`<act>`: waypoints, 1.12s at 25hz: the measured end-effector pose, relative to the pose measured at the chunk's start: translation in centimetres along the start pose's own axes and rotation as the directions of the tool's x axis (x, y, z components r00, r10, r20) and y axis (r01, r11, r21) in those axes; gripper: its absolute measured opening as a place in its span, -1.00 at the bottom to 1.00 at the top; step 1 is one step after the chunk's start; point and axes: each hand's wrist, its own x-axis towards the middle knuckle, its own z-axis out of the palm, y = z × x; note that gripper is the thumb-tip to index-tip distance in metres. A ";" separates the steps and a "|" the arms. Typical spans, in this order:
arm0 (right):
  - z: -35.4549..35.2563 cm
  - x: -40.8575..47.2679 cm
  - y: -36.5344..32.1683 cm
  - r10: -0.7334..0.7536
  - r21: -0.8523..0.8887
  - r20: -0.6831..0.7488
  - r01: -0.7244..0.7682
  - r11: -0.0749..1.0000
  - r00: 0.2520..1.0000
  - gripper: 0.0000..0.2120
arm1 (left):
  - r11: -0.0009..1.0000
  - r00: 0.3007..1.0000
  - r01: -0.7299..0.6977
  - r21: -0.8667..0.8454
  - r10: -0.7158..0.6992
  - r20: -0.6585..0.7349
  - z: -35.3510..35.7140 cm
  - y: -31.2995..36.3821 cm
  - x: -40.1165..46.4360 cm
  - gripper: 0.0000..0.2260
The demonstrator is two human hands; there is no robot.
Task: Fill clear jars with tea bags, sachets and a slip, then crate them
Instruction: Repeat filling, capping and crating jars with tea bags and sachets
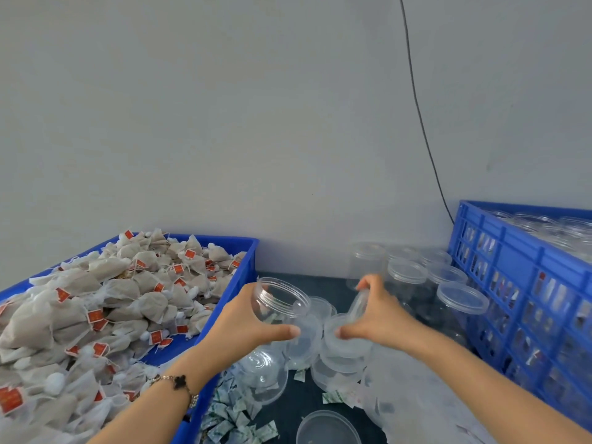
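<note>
My left hand [248, 325] grips an open clear jar [282, 307], tilted with its mouth up and away, above the dark table. A small sachet shows inside it. My right hand [379, 315] holds a clear lid [358, 304] on edge, just right of the jar. Tea bags [105, 302] with red tags fill a blue tray [246, 251] at the left. Small green-and-white sachets [230, 411] lie on the table below my left wrist. A tall blue crate [512, 283] holding filled jars stands at the right.
Lidded empty jars [407, 274] stand in a group against the wall, between my right hand and the crate. Loose lids [342, 357] and an open jar [266, 376] lie below my hands. Another lid [328, 427] is at the bottom edge. A black cable [419, 116] hangs down the wall.
</note>
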 end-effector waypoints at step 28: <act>10.8 -6.4 -5.3 -0.158 0.542 0.075 0.093 0.835 0.985 0.16 | 0.544 0.835 0.546 0.637 -0.300 -0.461 -8.8 -3.3 0.7 -0.81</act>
